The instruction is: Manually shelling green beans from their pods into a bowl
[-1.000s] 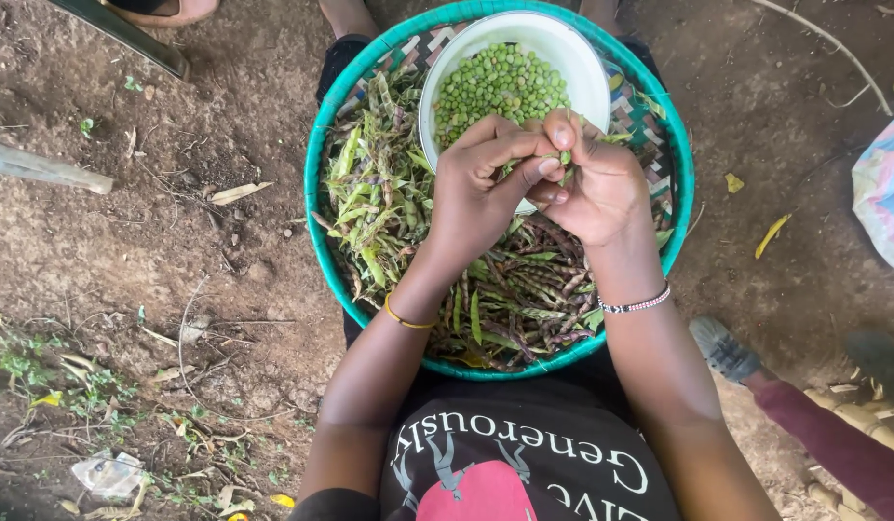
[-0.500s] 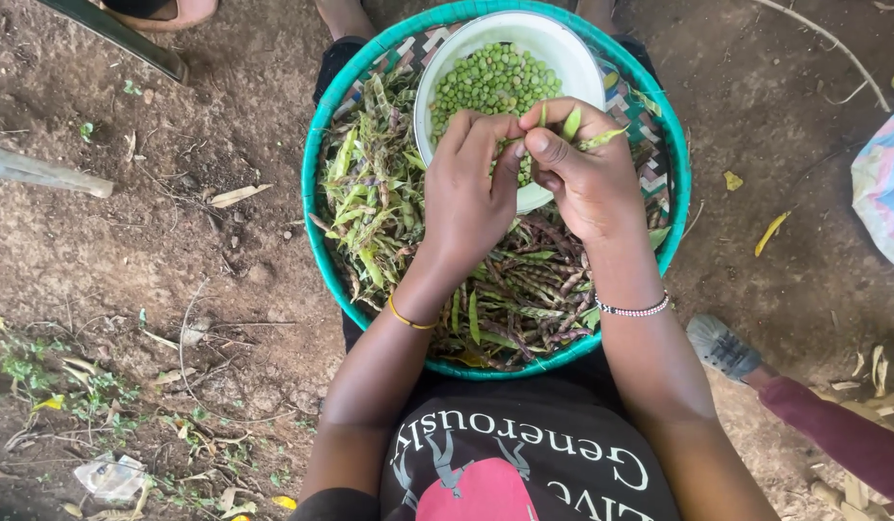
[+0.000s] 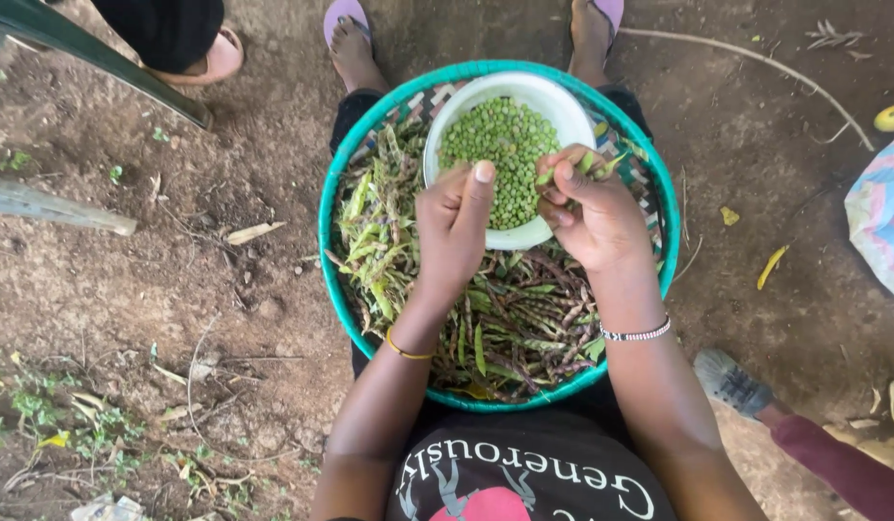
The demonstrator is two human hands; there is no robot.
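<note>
A round teal woven basket (image 3: 324,241) rests on my lap, filled with green and purplish pea pods (image 3: 524,318). At its far side sits a white bowl (image 3: 486,85) of shelled green peas (image 3: 500,145). My right hand (image 3: 596,222) pinches a green pod (image 3: 587,164) over the bowl's right edge. My left hand (image 3: 455,236) hovers over the bowl's near left rim with its fingers curled and thumb raised. Its palm is turned away, so what it holds is hidden. A yellow bangle circles the left wrist and a beaded band the right.
Bare dirt ground surrounds the basket. My feet in purple sandals (image 3: 346,24) are beyond it. Another person's sandalled foot (image 3: 211,58) and a green bar (image 3: 81,53) are at top left. A grey shoe (image 3: 731,381) is at lower right, a coloured cloth (image 3: 881,217) at right.
Both hands were together on one pod above the bowl. They have since parted: the left hand came off the pod toward the bowl's left, and the right hand keeps the pod.
</note>
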